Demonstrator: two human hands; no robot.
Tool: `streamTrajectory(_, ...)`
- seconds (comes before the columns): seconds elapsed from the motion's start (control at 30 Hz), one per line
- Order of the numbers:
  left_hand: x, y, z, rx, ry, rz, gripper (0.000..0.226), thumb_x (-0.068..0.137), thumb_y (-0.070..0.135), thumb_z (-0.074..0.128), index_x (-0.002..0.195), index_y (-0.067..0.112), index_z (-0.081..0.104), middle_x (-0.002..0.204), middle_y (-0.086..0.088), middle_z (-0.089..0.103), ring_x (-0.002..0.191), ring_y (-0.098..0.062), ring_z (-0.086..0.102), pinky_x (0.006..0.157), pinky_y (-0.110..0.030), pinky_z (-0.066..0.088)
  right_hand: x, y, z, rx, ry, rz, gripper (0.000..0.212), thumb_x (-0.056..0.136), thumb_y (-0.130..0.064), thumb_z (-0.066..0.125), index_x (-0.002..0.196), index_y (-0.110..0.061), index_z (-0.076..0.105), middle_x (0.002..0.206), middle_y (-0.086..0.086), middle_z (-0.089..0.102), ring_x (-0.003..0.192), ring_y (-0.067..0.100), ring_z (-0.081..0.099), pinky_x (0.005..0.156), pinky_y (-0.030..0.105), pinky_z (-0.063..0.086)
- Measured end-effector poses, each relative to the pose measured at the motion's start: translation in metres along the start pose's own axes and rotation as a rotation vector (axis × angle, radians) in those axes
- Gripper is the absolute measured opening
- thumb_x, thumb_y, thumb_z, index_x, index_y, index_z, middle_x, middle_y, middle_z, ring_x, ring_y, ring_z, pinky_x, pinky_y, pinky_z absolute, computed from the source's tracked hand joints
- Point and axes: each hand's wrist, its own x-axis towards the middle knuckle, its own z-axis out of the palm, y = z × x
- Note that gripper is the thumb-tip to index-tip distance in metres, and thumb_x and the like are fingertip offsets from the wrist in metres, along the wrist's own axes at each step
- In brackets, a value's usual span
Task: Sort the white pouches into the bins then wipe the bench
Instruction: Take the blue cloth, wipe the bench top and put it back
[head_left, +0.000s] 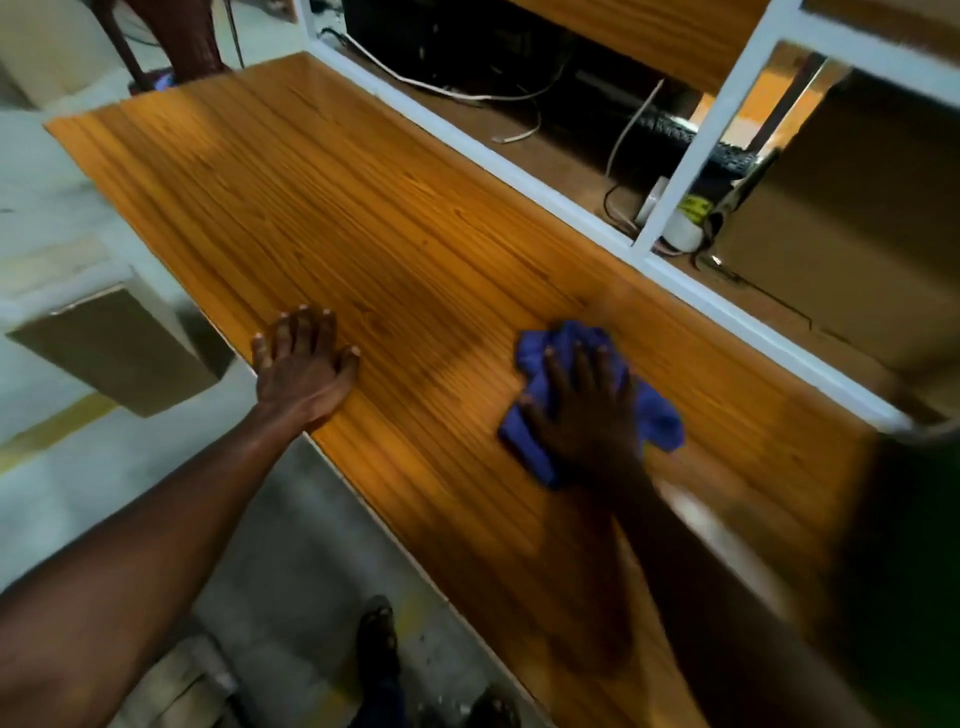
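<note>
Cloth: a blue cloth (592, 400), crumpled, lies on the wooden table (322, 208) toward its near-right part, pinned flat beneath the right hand.
Right hand: the right hand (587, 415) presses down on the cloth with fingers straight and spread; nothing is curled round the fabric.
Left hand: the left hand (304, 364) rests palm-down on the bare wood at the table's near edge, fingers straight, holding nothing; it appears to serve as a brace.
White pouches: none in view on the table top; no bins can be identified with certainty. The right edge of the view is blurred.
Step in hand: judged to be the wiping stage, the sorting apparently finished, since the surface carries no pouches.
Surface condition: a darker band shows on the wood just left of the cloth; possibly dampness, possibly shadow, cannot tell.
Next move calls for: steady downward pressure and long strokes along the grain toward the far-left end, which lies well apart from the cloth.
Surroundings: a white frame (691, 156) borders the table's far side; behind it, cables (467, 93) and a cardboard box (841, 218). Another person's legs (176, 41) stand at the far end.
</note>
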Motion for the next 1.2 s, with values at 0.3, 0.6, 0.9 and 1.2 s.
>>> streamTrajectory(0.3,-0.067,0.106,0.020,-0.009,-0.013,0.076,0.079,0.094,0.065,0.016,0.158,0.021,0.003,0.166,-0.008,-0.001,0.152,-0.031,-0.002,0.119,-0.058,0.001,-0.173,-0.037,0.004,0.090,0.028,-0.391,0.072,0.091,-0.075,0.037,0.152,-0.037,0.037,0.164,0.004,0.027,0.154,0.033,0.015,0.116,0.066,0.016)
streamTrajectory(0.6,-0.105,0.126,0.047,-0.025,0.077,0.168,0.083,0.091,0.069,0.013,0.157,0.018,0.012,0.165,-0.011,0.011,0.151,-0.035,0.008,0.117,-0.061,0.007,-0.035,0.141,-0.009,0.128,-0.047,0.619,0.075,0.092,-0.073,0.022,0.157,-0.034,0.021,0.167,0.009,0.013,0.154,0.035,-0.001,0.116,0.068,-0.002)
streamTrajectory(0.9,-0.112,0.119,0.048,0.001,0.101,0.150,0.080,0.094,0.069,0.012,0.157,0.020,0.006,0.166,-0.010,0.006,0.152,-0.033,0.004,0.119,-0.058,0.003,-0.038,0.157,-0.012,0.133,0.005,0.835,0.077,0.087,-0.071,0.025,0.155,-0.034,0.028,0.165,0.015,0.018,0.152,0.041,0.004,0.114,0.072,0.000)
streamTrajectory(1.2,-0.151,0.153,0.041,-0.039,0.100,0.224,0.075,0.096,0.066,0.021,0.156,0.020,0.012,0.164,-0.013,0.013,0.150,-0.038,0.010,0.116,-0.063,0.008,-0.242,0.025,-0.016,0.045,0.041,0.433,0.077,0.090,-0.076,0.031,0.154,-0.034,0.032,0.165,0.009,0.025,0.154,0.035,0.008,0.117,0.066,0.005)
